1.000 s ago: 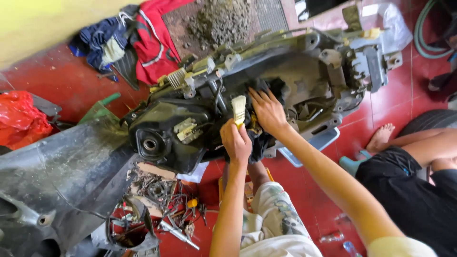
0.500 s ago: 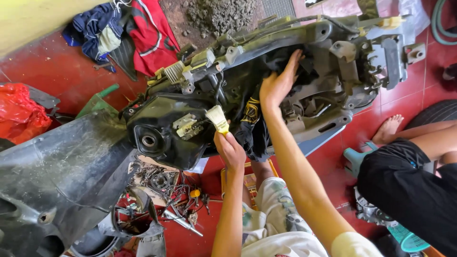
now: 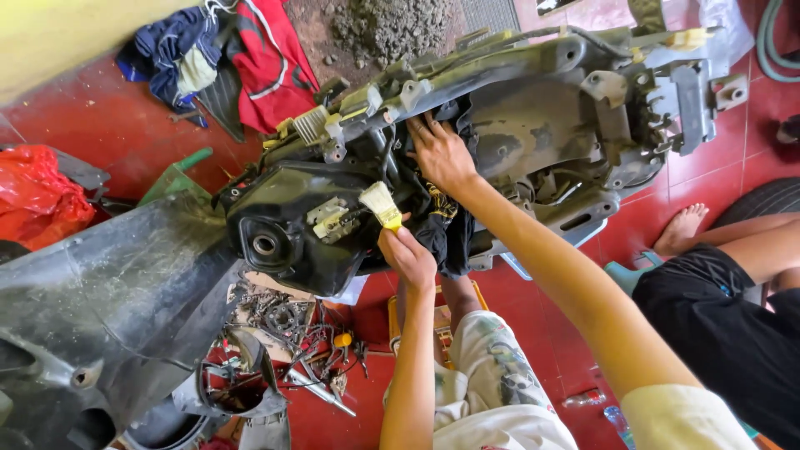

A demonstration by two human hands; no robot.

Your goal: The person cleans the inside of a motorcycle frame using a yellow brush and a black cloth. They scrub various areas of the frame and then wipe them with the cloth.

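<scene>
A stripped scooter frame (image 3: pixel 542 117), grimy with grease, lies across the red tiled floor, with a black fuel tank (image 3: pixel 283 225) at its left end. My left hand (image 3: pixel 407 254) grips the yellow handle of a small paintbrush (image 3: pixel 379 202), whose pale bristles point up-left against the tank's edge. My right hand (image 3: pixel 442 154) is spread flat higher up, fingers apart, pressing on the frame beside a black cloth (image 3: pixel 443 229) that hangs down between my two hands.
Another person sits at the right, with a bare foot (image 3: pixel 683 229) and black shorts (image 3: pixel 725 333). A pile of loose tools and parts (image 3: pixel 283 333) lies below the tank. Also here: a grey body panel (image 3: pixel 100 292), a red bag (image 3: pixel 37 192), crumpled clothes (image 3: pixel 217 58) and gravel (image 3: pixel 392 25).
My right hand has moved away from my left hand and up onto the frame. The brush has swung left, off the middle of the frame and onto the tank's edge.
</scene>
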